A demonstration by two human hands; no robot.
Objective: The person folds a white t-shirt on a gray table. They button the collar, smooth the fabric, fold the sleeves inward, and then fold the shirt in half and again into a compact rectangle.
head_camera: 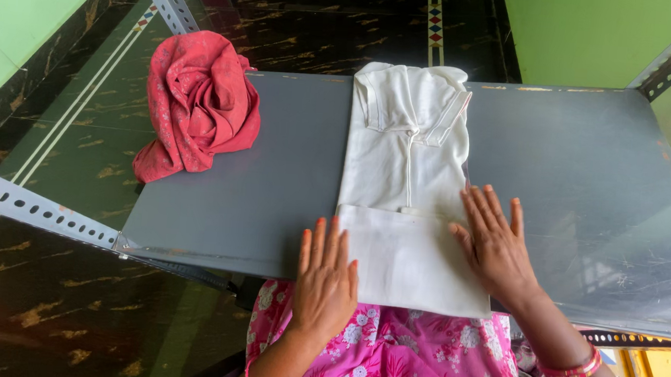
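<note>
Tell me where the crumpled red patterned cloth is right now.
In the head view, the crumpled red patterned cloth sits on the far left corner of the grey metal shelf, left of the folded white collared shirt, untouched by either hand.

A folded polo shirt (404, 178) is lying mid-shelf (271, 199), a crumpled cloth (198, 106) sitting at its far left corner, both hands (327, 279) (495, 245) resting flat on the shirt's near fold.

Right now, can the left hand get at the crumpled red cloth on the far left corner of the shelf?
Probably yes. The left hand lies flat on the near edge of the white shirt, and only bare grey shelf lies between it and the red cloth.
</note>
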